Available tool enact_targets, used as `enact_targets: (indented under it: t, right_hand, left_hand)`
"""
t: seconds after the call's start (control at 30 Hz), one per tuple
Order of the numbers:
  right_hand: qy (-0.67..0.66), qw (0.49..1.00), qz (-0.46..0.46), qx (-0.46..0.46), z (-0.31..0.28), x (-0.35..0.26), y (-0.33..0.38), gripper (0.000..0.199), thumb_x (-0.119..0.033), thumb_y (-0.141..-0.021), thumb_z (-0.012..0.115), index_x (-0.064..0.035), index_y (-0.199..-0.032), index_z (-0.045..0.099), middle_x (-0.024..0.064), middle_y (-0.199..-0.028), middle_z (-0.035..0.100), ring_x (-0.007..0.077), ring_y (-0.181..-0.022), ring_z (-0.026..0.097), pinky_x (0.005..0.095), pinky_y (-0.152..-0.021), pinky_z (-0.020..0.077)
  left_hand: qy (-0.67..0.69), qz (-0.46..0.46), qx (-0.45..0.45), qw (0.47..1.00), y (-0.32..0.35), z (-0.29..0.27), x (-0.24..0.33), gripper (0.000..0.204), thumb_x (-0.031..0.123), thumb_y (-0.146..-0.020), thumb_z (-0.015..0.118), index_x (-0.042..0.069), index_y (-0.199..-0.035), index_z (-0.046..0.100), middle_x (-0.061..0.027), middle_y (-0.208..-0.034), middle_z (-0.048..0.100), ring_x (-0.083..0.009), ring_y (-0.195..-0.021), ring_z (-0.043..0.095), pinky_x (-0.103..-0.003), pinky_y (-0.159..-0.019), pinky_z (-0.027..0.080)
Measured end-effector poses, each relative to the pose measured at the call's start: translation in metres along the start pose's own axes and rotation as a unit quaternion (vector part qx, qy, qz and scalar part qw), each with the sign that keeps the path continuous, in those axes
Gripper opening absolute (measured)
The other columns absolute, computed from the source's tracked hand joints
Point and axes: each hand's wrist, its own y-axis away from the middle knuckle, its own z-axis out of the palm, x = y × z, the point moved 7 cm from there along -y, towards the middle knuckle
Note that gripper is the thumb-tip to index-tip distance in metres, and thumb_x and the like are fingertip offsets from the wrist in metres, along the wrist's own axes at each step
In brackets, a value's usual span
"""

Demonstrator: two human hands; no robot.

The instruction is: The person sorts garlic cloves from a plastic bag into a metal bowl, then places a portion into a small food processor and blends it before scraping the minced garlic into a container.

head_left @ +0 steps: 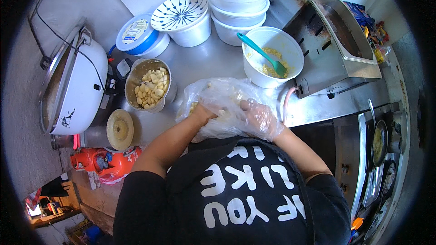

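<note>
A clear plastic bag [213,91] with pale pieces inside lies bunched on the steel counter against my body. My left hand [205,114] reaches into its opening, the fingers hidden by the plastic. Through a layer of film I see my right hand [260,114], its fingers curled on the bag's right side. To the left of the bag stands a jug [166,104] with peeled garlic cloves [152,88] in it. Beyond the right hand, a white tub [250,66] holds yellowish chopped remains and a teal spatula [263,54].
Stacked white tubs [238,20] stand at the back, near a patterned bowl [179,12] and a blue-lidded tub [135,34]. A white cooker [81,86] and a round lid [120,129] are at left. A steel fryer [313,50] and a frying pan [379,145] stand right.
</note>
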Motion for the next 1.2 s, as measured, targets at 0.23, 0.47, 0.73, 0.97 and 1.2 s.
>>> enact_targets:
  t: [0.23,0.47,0.73,0.97,1.2]
  right_hand:
    - [-0.346,0.936,0.015,0.057,-0.072,-0.031,-0.052,0.067,-0.022,-0.083,0.068,-0.0117,-0.143,0.04,0.0073,-0.094,0.059,0.0175,-0.083,0.058,0.0302,-0.074,0.0487]
    - [-0.528,0.834,0.135,0.081,-0.086,-0.001,-0.111,0.063,-0.033,-0.094,0.059,-0.0105,-0.147,0.033,0.0016,-0.083,0.055,0.0096,-0.078,0.05,0.0242,-0.072,0.0425]
    - [-0.479,0.842,0.212,0.129,-0.079,0.019,-0.13,0.051,-0.038,-0.092,0.062,-0.0042,-0.129,0.053,0.0055,-0.083,0.06,0.0122,-0.08,0.056,0.026,-0.073,0.0445]
    - [-0.295,0.937,0.041,0.182,-0.098,-0.051,-0.135,0.015,-0.015,-0.085,0.07,-0.0006,-0.09,0.068,0.0076,-0.082,0.065,0.0184,-0.072,0.059,0.029,-0.063,0.0455]
    - [-0.408,0.903,-0.034,-0.127,-0.088,-0.108,-0.122,0.019,-0.017,-0.09,0.064,-0.0036,-0.104,0.067,0.0114,-0.091,0.066,0.0207,-0.077,0.063,0.0306,-0.07,0.0499]
  left_hand:
    - [0.021,0.079,0.142,0.986,-0.016,-0.065,0.025,0.034,0.027,-0.077,0.065,0.009,-0.106,0.067,-0.014,-0.096,0.068,-0.0295,-0.087,0.063,-0.041,-0.077,0.05]
    - [0.347,-0.29,0.043,0.891,0.012,-0.098,0.011,0.032,0.022,-0.078,0.065,0.001,-0.103,0.062,-0.011,-0.077,0.064,-0.0225,-0.061,0.061,-0.032,-0.047,0.045]
    - [0.729,-0.163,0.162,0.645,0.093,-0.2,0.008,0.032,0.013,-0.083,0.059,0.002,-0.112,0.053,-0.0117,-0.099,0.062,-0.0151,-0.065,0.058,-0.019,-0.04,0.039]
    - [0.44,-0.332,0.328,0.767,0.155,-0.25,-0.11,0.022,0.016,-0.082,0.062,0.004,-0.099,0.059,-0.0035,-0.086,0.06,-0.0092,-0.065,0.054,-0.021,-0.044,0.039]
    - [0.623,-0.261,0.316,0.666,0.146,-0.244,-0.098,0.027,0.017,-0.082,0.062,0.001,-0.103,0.056,-0.0087,-0.09,0.059,-0.0144,-0.067,0.055,-0.021,-0.045,0.039]
